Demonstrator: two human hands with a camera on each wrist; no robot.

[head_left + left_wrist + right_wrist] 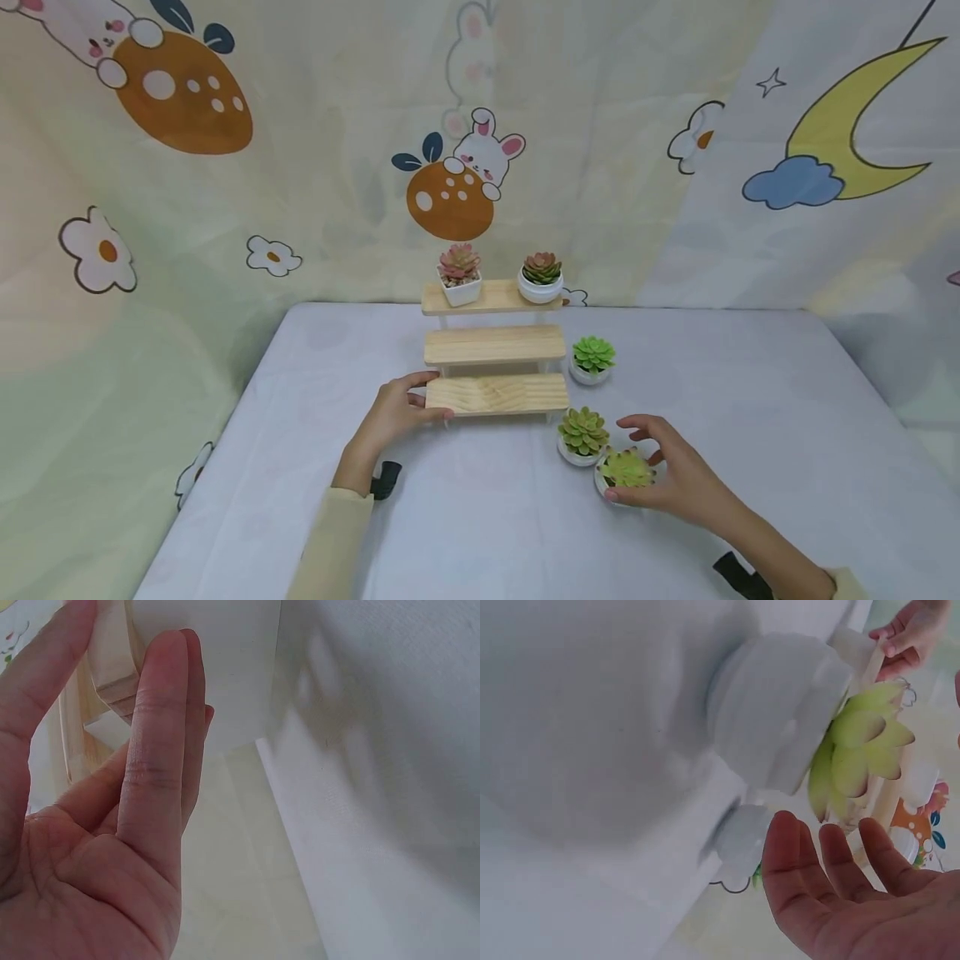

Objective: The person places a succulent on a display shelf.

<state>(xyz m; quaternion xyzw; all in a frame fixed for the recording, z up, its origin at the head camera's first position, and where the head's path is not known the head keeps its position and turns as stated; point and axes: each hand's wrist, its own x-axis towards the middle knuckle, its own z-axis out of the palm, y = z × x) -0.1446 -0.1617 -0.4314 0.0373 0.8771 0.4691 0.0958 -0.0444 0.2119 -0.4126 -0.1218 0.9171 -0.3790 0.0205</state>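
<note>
Toward the near right of the worktop [480, 533], in front of the wooden stand [495, 346]: a yellow-green plant [628, 468] in a round white pot [772, 712], close beside another green plant [583, 432]. Loosely open around the pot, the right hand [678, 479], with fingers spread and gently bent. From the right wrist, a visible gap between fingertips and pot; from the head, thumb tip at the near side, too close to tell whether touching. Pinched between thumb and fingers of the left hand [397, 408]: the left end of the bottom step [498, 393]. Up on the top step, a pink plant [459, 265] and a reddish-green plant [542, 268]; right of the stand, a bright green plant [593, 356].

Probably light, hard and stiff in the pot, and smooth enough to be slightly slippery. Likely softer and easier to bend or pull loose at the leaves. Best held by the round wall below the rim, thumb opposite fingers, clear of the leaf tips. Worth avoiding a bump against the neighbouring pot.
</note>
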